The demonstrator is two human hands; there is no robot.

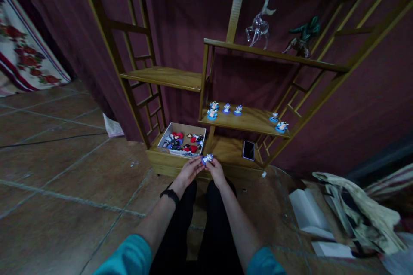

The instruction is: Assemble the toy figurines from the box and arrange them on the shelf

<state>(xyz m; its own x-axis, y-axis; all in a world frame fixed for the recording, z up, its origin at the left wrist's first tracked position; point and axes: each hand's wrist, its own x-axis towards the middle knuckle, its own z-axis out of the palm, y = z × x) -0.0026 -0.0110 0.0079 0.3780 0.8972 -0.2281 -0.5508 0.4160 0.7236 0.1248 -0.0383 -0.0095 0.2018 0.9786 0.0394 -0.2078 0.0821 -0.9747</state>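
Left hand [189, 169], right hand [217, 172], fingers curled in, both gripping one small purple-and-white figurine [207, 159], by front edge of brown wooden bottom shelf [222, 148], near front right corner of open white cardboard box [189, 129] holding red-and-black figurines [191, 149]

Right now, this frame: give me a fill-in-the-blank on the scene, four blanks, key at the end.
1. The left hand shares the held figurine with the ____ hand.
2. A dark band circles the ____ wrist.
3. The phone lies on a board ____ the figurine shelf.
4. The open box is to the phone's ____.

Missing: right; left; below; left.
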